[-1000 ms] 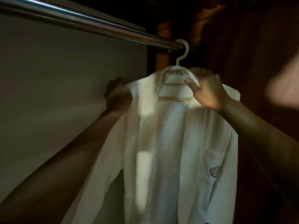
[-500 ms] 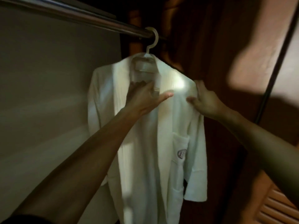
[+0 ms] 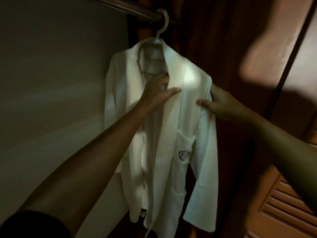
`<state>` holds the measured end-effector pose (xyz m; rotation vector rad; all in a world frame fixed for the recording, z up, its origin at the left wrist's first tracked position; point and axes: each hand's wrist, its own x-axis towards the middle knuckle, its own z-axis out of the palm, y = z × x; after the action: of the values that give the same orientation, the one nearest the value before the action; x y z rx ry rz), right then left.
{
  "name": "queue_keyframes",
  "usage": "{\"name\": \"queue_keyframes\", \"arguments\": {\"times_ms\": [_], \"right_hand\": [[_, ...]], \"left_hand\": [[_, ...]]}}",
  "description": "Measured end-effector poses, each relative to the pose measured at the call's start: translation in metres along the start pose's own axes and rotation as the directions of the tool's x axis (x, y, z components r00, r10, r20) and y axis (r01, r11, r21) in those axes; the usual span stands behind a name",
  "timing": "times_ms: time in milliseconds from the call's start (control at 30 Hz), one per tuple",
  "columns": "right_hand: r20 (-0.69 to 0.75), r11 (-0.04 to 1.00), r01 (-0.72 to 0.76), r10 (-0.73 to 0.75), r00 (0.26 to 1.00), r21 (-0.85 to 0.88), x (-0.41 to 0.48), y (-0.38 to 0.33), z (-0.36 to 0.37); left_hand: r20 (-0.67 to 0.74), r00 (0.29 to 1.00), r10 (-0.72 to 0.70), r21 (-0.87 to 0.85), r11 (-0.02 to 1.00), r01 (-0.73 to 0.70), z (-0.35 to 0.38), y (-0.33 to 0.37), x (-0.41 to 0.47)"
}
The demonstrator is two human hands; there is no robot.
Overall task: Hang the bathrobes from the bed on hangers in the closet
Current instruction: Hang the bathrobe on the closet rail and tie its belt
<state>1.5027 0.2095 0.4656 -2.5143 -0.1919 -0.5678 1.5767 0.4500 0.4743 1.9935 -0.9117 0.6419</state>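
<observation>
Left grip point(image 3: 159, 90) pinched the bathrobe point(image 3: 171, 134) by its lapel mid-frame, right grip point(image 3: 221, 103) by the shoulder. A hard tug could have slid it off the hanger point(image 3: 163, 23) or unhooked that from the rod point(image 3: 133, 10).

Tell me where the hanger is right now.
In the head view, top centre: the hanger hooks over the closet rod, its shoulders inside the white bathrobe collar, just above the left hand.
</observation>
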Motion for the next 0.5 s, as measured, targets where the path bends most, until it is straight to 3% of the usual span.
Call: {"name": "queue_keyframes", "arguments": {"times_ms": [100, 167, 333, 433, 500], "right_hand": [[-0.044, 0.996, 0.023, -0.027, 0.999, -0.087, -0.004, 0.008, -0.003], [-0.078, 0.993, -0.046, 0.038, 0.996, -0.105, -0.008, 0.014, -0.011], [-0.164, 0.996, -0.048, 0.035, 0.986, -0.078, -0.031, 0.015, 0.012], [-0.100, 0.991, -0.042, 0.055, 0.993, 0.124, -0.062, 0.012, 0.047], [-0.045, 0.956, -0.109, 0.126, 0.991, 0.274, -0.087, 0.012, 0.078]], "left_hand": [[-0.235, 0.957, -0.172, -0.168, 0.977, 0.134, -0.012, -0.016, 0.002], [-0.302, 0.921, -0.247, -0.189, 0.962, 0.196, -0.022, -0.024, 0.005], [-0.142, 0.963, -0.229, 0.061, 0.969, 0.239, -0.004, -0.019, -0.010], [-0.194, 0.932, -0.307, 0.100, 0.939, 0.330, 0.007, -0.017, -0.029], [-0.146, 0.932, -0.331, 0.046, 0.939, 0.341, 0.017, -0.013, -0.054]]}}
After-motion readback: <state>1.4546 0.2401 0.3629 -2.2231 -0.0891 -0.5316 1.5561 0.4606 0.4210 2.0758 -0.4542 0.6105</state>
